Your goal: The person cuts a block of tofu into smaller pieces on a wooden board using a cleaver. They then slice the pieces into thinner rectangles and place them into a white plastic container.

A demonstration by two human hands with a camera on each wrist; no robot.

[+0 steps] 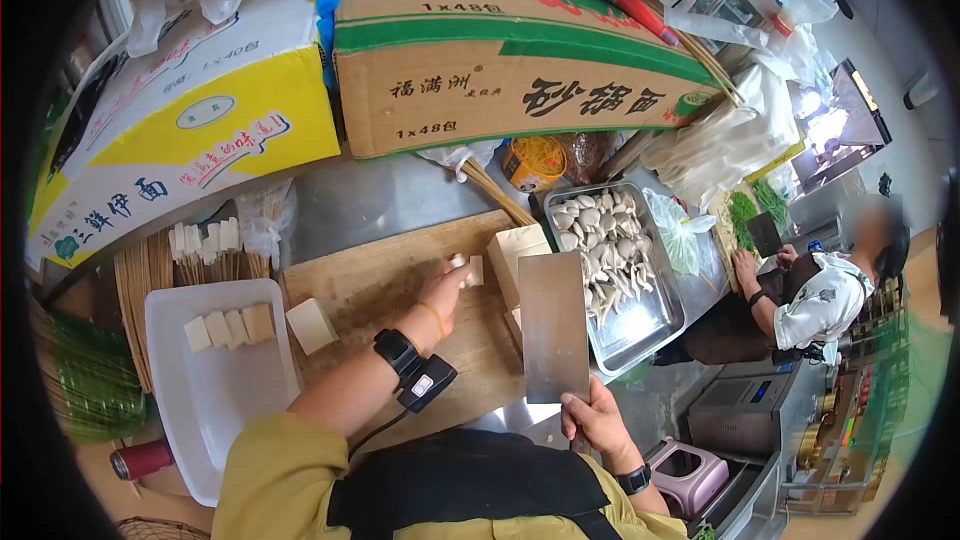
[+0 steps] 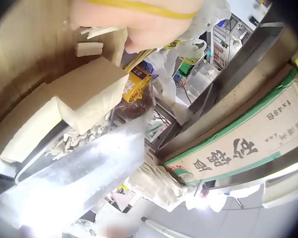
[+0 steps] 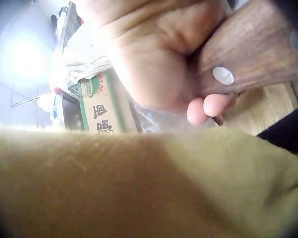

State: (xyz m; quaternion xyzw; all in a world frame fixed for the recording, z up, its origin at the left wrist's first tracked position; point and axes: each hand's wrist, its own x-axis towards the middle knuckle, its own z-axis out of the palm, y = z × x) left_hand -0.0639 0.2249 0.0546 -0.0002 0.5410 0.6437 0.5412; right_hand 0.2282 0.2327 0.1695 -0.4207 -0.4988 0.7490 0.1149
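Observation:
In the head view my left hand pinches small white tofu slices over the wooden cutting board. A flat tofu piece lies right beside its fingertips; in the left wrist view a piece sits under the hand. Larger tofu blocks stand at the board's right edge, partly covered by the blade. My right hand grips a cleaver by its wooden handle, the broad blade upright. Another tofu block rests at the board's left side.
Left of the board is a white plastic tub holding several tofu pieces. A metal tray of mushrooms lies to the right. Cardboard boxes line the back, with bamboo skewers before them. Another person works at far right.

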